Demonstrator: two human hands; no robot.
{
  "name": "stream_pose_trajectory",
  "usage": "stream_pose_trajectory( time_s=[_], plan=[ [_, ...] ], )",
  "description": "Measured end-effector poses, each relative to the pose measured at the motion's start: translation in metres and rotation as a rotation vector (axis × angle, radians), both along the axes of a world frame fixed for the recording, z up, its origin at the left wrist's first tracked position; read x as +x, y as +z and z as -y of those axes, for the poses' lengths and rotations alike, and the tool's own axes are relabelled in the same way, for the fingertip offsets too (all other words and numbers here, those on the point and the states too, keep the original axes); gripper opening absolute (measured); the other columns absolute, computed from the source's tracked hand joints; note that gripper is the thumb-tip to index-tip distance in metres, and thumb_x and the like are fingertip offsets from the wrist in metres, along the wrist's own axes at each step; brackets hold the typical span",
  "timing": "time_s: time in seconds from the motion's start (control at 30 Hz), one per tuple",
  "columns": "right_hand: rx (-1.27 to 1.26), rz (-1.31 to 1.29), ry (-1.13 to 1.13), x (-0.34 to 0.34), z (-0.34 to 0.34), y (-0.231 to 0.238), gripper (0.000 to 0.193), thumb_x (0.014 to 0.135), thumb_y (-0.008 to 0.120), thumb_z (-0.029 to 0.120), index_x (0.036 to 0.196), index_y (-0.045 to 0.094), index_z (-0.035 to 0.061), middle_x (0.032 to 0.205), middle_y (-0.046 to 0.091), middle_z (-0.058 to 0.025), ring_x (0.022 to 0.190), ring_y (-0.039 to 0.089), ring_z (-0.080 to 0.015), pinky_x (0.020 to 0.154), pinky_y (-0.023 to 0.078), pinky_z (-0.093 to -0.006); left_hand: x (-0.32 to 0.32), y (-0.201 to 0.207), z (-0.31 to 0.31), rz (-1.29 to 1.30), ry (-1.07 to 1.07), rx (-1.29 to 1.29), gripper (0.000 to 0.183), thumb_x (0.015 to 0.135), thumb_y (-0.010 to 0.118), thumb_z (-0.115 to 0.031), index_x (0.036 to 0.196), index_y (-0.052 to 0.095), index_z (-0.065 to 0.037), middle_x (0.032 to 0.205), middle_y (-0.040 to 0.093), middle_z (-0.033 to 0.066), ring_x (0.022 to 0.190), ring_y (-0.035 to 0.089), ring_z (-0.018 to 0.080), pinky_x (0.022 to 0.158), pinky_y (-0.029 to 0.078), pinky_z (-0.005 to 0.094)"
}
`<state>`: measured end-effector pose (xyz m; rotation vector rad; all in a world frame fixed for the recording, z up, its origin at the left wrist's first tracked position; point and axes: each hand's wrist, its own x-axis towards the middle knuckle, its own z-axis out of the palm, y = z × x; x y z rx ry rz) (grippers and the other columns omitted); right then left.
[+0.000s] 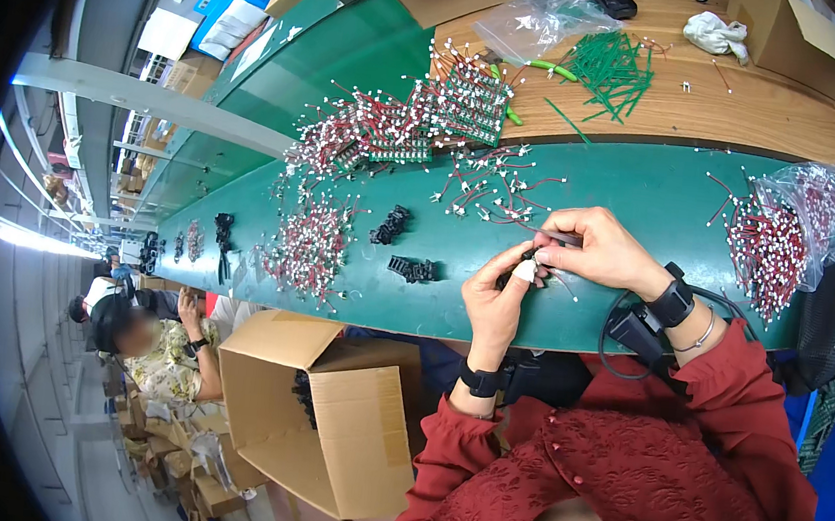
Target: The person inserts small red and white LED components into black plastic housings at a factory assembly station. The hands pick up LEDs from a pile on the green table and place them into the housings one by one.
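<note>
My two hands meet over the near edge of the green work surface. My left hand [494, 303] is closed on a small black part [530, 255], mostly hidden by fingers. A small white piece [525, 270] shows at the left thumb tip; whether it is held or covers the thumb I cannot tell. Pinched fingers of my right hand [599, 250] hold a slim dark rod-like tool [564, 238] and touch the same spot. A thin wire end [566, 287] sticks out below them. Just beyond lie loose red wires with white connectors [490, 189].
Left of my hands sit black plastic parts [412, 269], a heap of red-wired connectors [308, 250] and wired circuit boards [401, 123]. Bagged wires [777, 235] lie at right. Green strips [612, 70] rest on the wooden table. An open carton [355, 435] stands below; another person [168, 347] sits farther left.
</note>
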<state>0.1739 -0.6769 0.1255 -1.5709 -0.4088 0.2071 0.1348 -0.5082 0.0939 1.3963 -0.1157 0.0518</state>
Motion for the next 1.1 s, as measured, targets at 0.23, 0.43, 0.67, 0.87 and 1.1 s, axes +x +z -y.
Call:
stream_pose_trajectory(
  time_s=[0.23,0.43,0.67,0.87,1.1],
  plan=[
    [-0.125,0.213,0.007,-0.002,0.005,0.009,0.014,0.075,0.064,0.011,0.08,0.062,-0.0016,0.068,0.06,-0.0085,0.059,0.055,-0.0163,0.053,0.042,-0.0282,-0.001,0.0,-0.006,-0.026,-0.087,-0.158,0.022,0.082,0.056,0.006,0.104,0.055,0.002,0.087,0.063,0.0091,0.074,0.061,0.0129,0.062,0.048,0.0225],
    [-0.214,0.295,0.018,-0.003,0.007,0.014,0.012,0.072,0.064,0.009,0.078,0.062,-0.0013,0.068,0.058,-0.0106,0.058,0.057,-0.0224,0.052,0.043,-0.0305,0.0,0.001,-0.005,-0.019,-0.127,-0.125,0.023,0.081,0.057,0.007,0.103,0.055,0.001,0.084,0.063,0.0083,0.07,0.061,0.0123,0.058,0.048,0.0214],
    [-0.259,0.29,0.042,-0.005,0.007,0.011,0.01,0.07,0.064,0.008,0.074,0.06,-0.0014,0.068,0.058,-0.0118,0.059,0.058,-0.0257,0.053,0.043,-0.0328,-0.001,0.002,-0.006,-0.074,-0.119,-0.039,0.02,0.08,0.056,0.007,0.099,0.054,0.002,0.08,0.062,0.0097,0.063,0.06,0.015,0.056,0.047,0.0241],
    [-0.199,0.229,-0.022,-0.005,0.003,0.015,0.014,0.074,0.065,0.012,0.079,0.062,-0.0009,0.069,0.057,-0.012,0.061,0.058,-0.0271,0.056,0.045,-0.0346,0.002,0.004,-0.004,-0.091,-0.1,-0.12,0.019,0.082,0.057,0.005,0.1,0.055,0.002,0.082,0.062,0.0092,0.067,0.06,0.014,0.058,0.047,0.0237],
    [-0.449,0.63,-0.163,-0.01,0.011,0.024,0.023,0.077,0.064,0.011,0.098,0.061,0.0034,0.073,0.057,-0.0081,0.067,0.057,-0.0251,0.055,0.045,-0.0352,0.0,0.001,-0.006,-0.029,-0.089,-0.217,0.02,0.083,0.055,0.004,0.103,0.055,0.0,0.087,0.062,0.0112,0.071,0.06,0.0172,0.06,0.048,0.0272]
  ],
)
